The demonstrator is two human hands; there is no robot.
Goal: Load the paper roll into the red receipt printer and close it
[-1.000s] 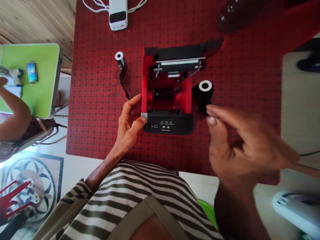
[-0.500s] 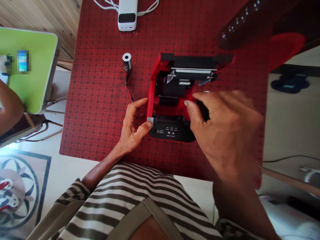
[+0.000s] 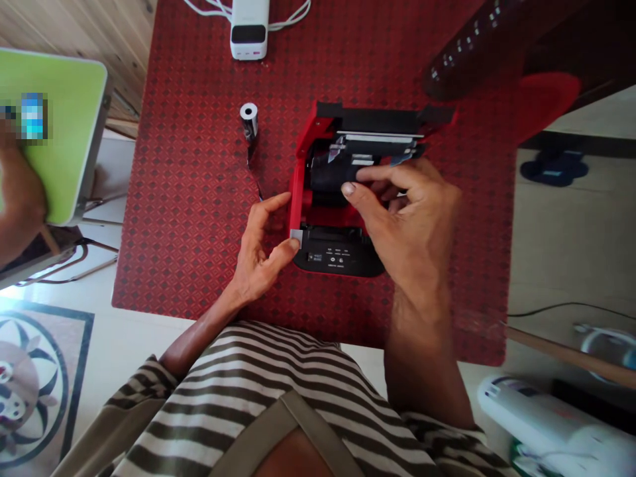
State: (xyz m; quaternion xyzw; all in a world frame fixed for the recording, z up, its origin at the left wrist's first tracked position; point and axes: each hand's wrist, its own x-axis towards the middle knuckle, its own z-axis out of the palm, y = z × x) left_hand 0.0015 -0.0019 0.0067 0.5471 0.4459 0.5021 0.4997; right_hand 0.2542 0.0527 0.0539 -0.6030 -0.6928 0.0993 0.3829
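Observation:
A red and black printer (image 3: 299,173) with its lid open stands on the red patterned tablecloth (image 3: 199,199). My left hand (image 3: 258,248) grips the printer's left front corner between thumb and fingers. My right hand (image 3: 405,212) reaches over the open bay and holds a black roll (image 3: 330,177) down inside it, with the thumb and forefinger on the roll. A small roll with a white core (image 3: 248,119) stands left of the printer, trailing a dark strip.
A white device with cables (image 3: 249,26) lies at the table's far edge. A dark object (image 3: 472,53) sits at the far right. A green table (image 3: 54,132) and another person's arm (image 3: 17,199) are at left. A white appliance (image 3: 546,424) is at lower right.
My right hand took the black roll from the cloth right of the printer and moved it left into the open bay. My left hand stayed on the printer's corner.

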